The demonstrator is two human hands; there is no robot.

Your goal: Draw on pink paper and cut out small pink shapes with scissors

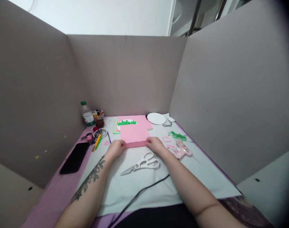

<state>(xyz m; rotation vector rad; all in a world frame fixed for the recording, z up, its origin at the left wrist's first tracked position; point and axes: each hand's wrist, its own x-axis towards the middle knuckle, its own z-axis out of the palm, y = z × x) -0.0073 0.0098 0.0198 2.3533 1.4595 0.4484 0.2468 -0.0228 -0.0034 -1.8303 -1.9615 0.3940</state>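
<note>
Pens (101, 113) kept in a holder (99, 116) beside a bottle (88, 118), pink paper (133, 132) placed on table (49, 202) beyond scissors (147, 162), its folded edge (136, 144) directed left to right, ends clamped by fingers of left hand (116, 148) and right hand (156, 145).

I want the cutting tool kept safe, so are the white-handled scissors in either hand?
No, the scissors lie on the white cloth, while both hands hold the pink paper.

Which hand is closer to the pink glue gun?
The right hand, holding the pink paper by its right end, left of the glue gun. The left hand holds the left end, farther away.
</note>
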